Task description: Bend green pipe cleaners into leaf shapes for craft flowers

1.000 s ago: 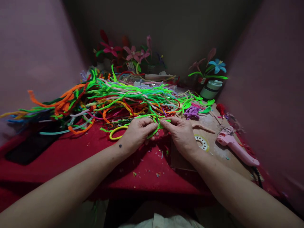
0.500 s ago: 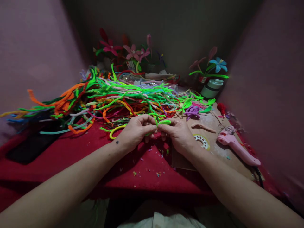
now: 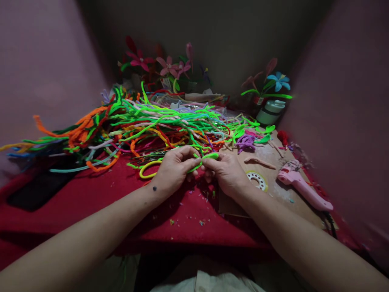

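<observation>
Between my two hands is a bright green pipe cleaner (image 3: 210,156), bent into a narrow leaf-like loop at its right part. My left hand (image 3: 178,167) pinches its left part between thumb and fingers, where a short green end also shows. My right hand (image 3: 226,170) pinches it at the base of the loop, thumb on top. The fingertips of both hands nearly meet, and parts of the pipe cleaner are hidden behind them. Just left of my left hand lie the yellow scissor handles (image 3: 148,170). Beyond the hands spreads a heap of coloured pipe cleaners (image 3: 170,117).
A pink glue gun (image 3: 305,186) and a white tape roll (image 3: 257,181) lie on a cardboard sheet (image 3: 234,207) at right. A black phone-like slab (image 3: 36,188) lies left. Pipe-cleaner flowers (image 3: 168,67) and a lidded jar (image 3: 271,112) stand behind. Scraps dot the red cloth (image 3: 182,227).
My left wrist has turned slightly, and the green end at my left fingers now leans left instead of standing up. Both hands keep their pinch in nearly the same place.
</observation>
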`<move>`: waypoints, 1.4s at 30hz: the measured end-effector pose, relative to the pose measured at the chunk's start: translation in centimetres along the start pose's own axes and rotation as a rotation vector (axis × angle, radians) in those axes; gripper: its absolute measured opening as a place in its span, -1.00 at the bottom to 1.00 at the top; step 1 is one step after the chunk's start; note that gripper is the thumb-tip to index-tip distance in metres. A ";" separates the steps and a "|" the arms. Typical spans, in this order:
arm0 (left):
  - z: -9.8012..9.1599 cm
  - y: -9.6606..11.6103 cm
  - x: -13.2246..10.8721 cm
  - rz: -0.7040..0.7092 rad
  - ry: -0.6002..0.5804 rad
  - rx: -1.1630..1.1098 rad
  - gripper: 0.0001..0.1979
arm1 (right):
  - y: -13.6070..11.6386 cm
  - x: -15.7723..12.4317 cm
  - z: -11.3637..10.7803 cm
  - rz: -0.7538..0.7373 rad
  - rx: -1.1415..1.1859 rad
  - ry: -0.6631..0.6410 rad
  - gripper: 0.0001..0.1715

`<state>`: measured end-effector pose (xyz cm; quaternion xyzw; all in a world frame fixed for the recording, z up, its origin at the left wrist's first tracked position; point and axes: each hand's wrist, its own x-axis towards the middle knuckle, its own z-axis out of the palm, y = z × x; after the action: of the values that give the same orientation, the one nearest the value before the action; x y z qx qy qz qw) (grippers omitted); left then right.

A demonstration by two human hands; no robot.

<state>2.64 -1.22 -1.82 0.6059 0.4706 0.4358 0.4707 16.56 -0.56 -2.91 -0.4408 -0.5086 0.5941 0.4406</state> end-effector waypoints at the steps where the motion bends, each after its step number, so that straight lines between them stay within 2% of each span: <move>1: -0.1 -0.3 0.0 0.095 0.022 0.103 -0.92 | 0.0 0.0 0.0 0.000 0.018 -0.010 -0.85; 4: -0.6 -1.0 0.0 0.407 0.024 0.450 -0.88 | 0.3 0.1 0.0 0.003 0.086 -0.041 -0.84; 6: -0.9 -1.0 0.0 0.479 -0.012 0.545 -0.85 | 0.4 0.1 -0.1 0.003 0.111 -0.054 -0.81; 8: -1.1 -0.5 0.1 0.385 -0.017 0.445 -0.89 | 0.3 0.2 -0.2 -0.021 0.112 -0.045 -0.81; 10: -1.2 0.0 0.3 0.165 -0.056 0.177 -0.91 | 0.1 0.2 -0.3 -0.059 0.110 -0.033 -0.84; 12: -1.4 0.3 0.5 -0.070 -0.154 -0.128 -0.88 | -0.2 0.1 -0.3 -0.103 0.090 -0.014 -0.88; 14: -1.6 0.3 0.7 -0.227 -0.282 -0.331 -0.86 | -0.6 -0.1 -0.3 -0.148 0.055 -0.011 -0.90; 17: -1.9 0.0 1.0 -0.330 -0.404 -0.437 -0.87 | -1.0 -0.4 -0.1 -0.199 0.011 -0.037 -0.91; 22: -2.2 -0.1 1.2 -0.408 -0.445 -0.453 -0.86 | -0.7 -0.5 -0.3 -0.321 -0.182 0.041 -0.92; 24: -2.2 0.0 1.1 -0.406 -0.421 -0.397 -0.86 | -0.5 -0.5 -0.4 -0.378 -0.262 0.050 -0.89; 26: -1.9 0.2 0.8 -0.350 -0.361 -0.272 -0.85 | -0.3 -0.5 -0.4 -0.413 -0.336 0.072 -0.87; 28: -1.5 0.4 0.5 -0.231 -0.286 -0.031 -0.81 | -0.2 -0.7 -0.3 -0.421 -0.404 0.105 -0.86; 30: -1.1 0.4 0.2 -0.004 -0.172 0.307 -0.81 | -0.2 -0.8 -0.1 -0.418 -0.452 0.146 -0.86; 32: -0.7 0.2 -0.2 0.290 -0.055 0.658 -0.83 | -0.3 -0.9 0.1 -0.393 -0.448 0.179 -0.86; 34: -0.6 -0.2 -0.5 0.530 0.014 0.948 -0.81 | -0.3 -0.9 0.4 -0.313 -0.348 0.177 -0.86; 35: -0.5 -0.3 -0.6 0.608 0.017 1.054 -0.78 | -0.3 -0.8 0.4 -0.252 -0.262 0.153 -0.85; 38: -0.5 -0.5 -0.9 0.710 -0.018 1.161 -0.72 | -0.3 -0.5 0.5 -0.062 0.056 0.049 -0.79; 40: -0.6 -0.1 -0.8 0.684 -0.032 1.087 -0.71 | -0.2 -0.2 0.4 0.003 0.218 0.009 -0.79; 42: -0.9 0.5 -0.5 0.591 -0.007 0.899 -0.73 | -0.2 0.0 0.2 0.011 0.284 -0.003 -0.80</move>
<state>1.74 -1.64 -1.24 0.8558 0.4184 0.3032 0.0238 16.42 -0.54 -2.73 -0.3757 -0.4175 0.6635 0.4943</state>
